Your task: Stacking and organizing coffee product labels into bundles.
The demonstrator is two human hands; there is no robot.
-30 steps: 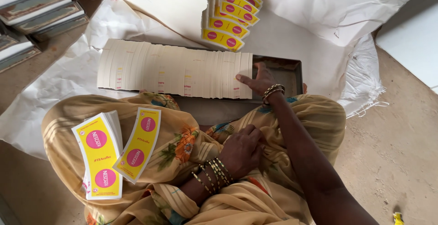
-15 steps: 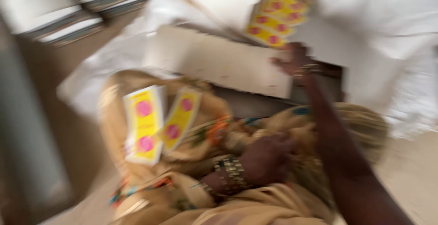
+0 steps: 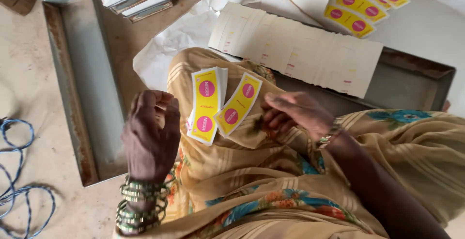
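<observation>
Left hand: raised, fingers curled, grip empty. Right hand: loosely open, empty, beside yellow labels on lap. Risk: knee shift slides unsecured labels onto floor.

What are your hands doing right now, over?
Left hand raised, empty, fingers curled. Right hand empty, fingertips beside the yellow labels on the lap. Nothing between hand and labels.

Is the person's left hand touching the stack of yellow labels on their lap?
Apart. The head view shows the left hand raised with a strip of fabric visible between its fingers and the stack of yellow labels.
</observation>
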